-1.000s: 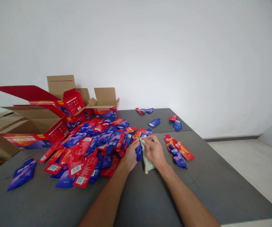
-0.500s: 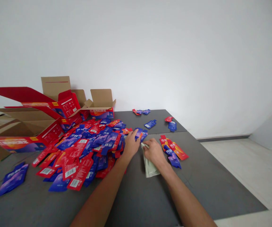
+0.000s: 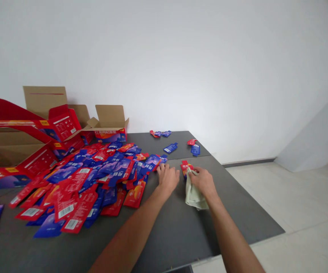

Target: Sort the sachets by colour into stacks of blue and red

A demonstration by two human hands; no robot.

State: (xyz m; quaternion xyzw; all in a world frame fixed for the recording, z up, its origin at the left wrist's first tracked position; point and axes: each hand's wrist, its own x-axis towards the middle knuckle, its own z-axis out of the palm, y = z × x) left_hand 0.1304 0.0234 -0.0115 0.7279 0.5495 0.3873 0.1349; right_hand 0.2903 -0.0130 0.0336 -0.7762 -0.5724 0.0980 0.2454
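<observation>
My right hand [image 3: 203, 182] grips a pale green cloth [image 3: 194, 196], which hangs toward me over the dark table. Just beyond the cloth lies a red pouch [image 3: 185, 167], partly covered by the cloth and hand. My left hand [image 3: 168, 177] is low over the table with its fingers apart, holding nothing that I can see. Close by its fingertips are blue and purple pouches [image 3: 152, 162] at the right edge of a large heap of red and blue pouches [image 3: 104, 170].
Open red cartons [image 3: 109, 135] with raised brown flaps stand at the back left. Scattered farther back are a blue pouch [image 3: 170, 148], another blue pouch [image 3: 195, 150] and a small red-and-blue cluster [image 3: 160, 134]. The table's right edge [image 3: 246, 191] drops to a pale floor.
My right hand has carried the cloth to the right, over the pouches there. My left hand has come away from the pouch it was touching, nearer to me. The view has turned right.
</observation>
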